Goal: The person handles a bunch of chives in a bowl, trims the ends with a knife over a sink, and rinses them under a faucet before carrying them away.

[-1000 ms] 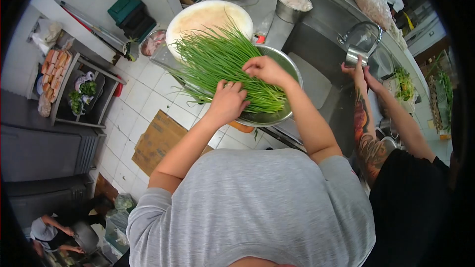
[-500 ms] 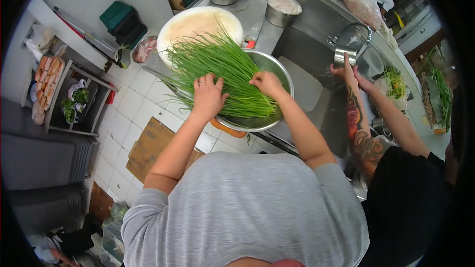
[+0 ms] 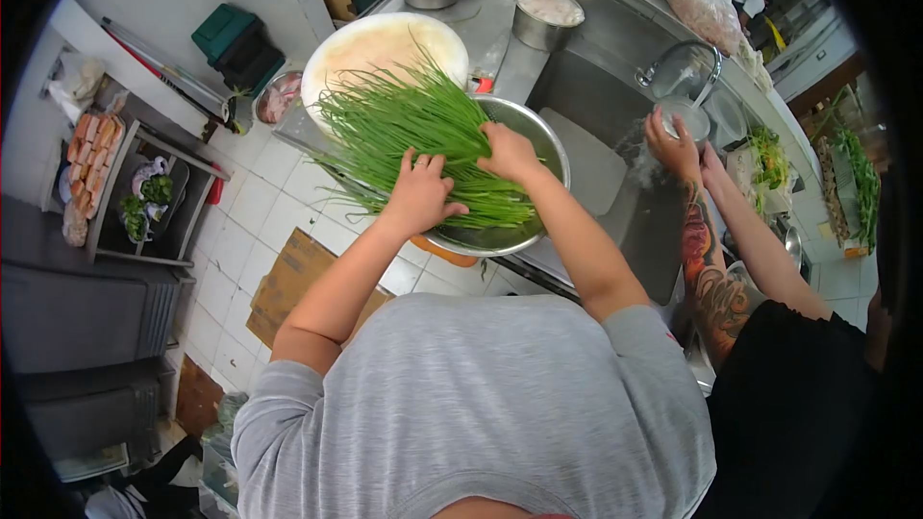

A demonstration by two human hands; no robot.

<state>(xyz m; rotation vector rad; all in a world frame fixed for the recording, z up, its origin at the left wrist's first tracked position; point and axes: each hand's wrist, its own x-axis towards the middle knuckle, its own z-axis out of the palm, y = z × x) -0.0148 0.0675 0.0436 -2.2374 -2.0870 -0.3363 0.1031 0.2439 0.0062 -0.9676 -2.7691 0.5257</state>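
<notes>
Since the earlier frame, the left hand [image 3: 418, 197] has slid a little toward the stem end of the long green stalks [image 3: 404, 120], and the right hand [image 3: 510, 152] has shifted slightly up and away from the body. On the far right, the co-worker's hand [image 3: 673, 146] has come round with the metal cup [image 3: 686, 122], and water now splashes toward the sink [image 3: 577, 82].

The stalks lie in a steel bowl [image 3: 561, 149], stem ends inside its near right rim, while their tips spill past the far left rim onto the round white board [image 3: 385, 34] and beyond the counter's left edge, above the floor tiles [image 3: 274, 173]. The left hand rests on the bundle with fingers spread and thumb out wide. The right hand's fingers bend into the stalks; their tips are hidden, so I cannot tell how tightly they close.

The bowl's near rim sits beside the counter's front edge; its right rim faces the sink, with a narrow steel border between. Both forearms reach over the near side, well apart from the co-worker's arms.
</notes>
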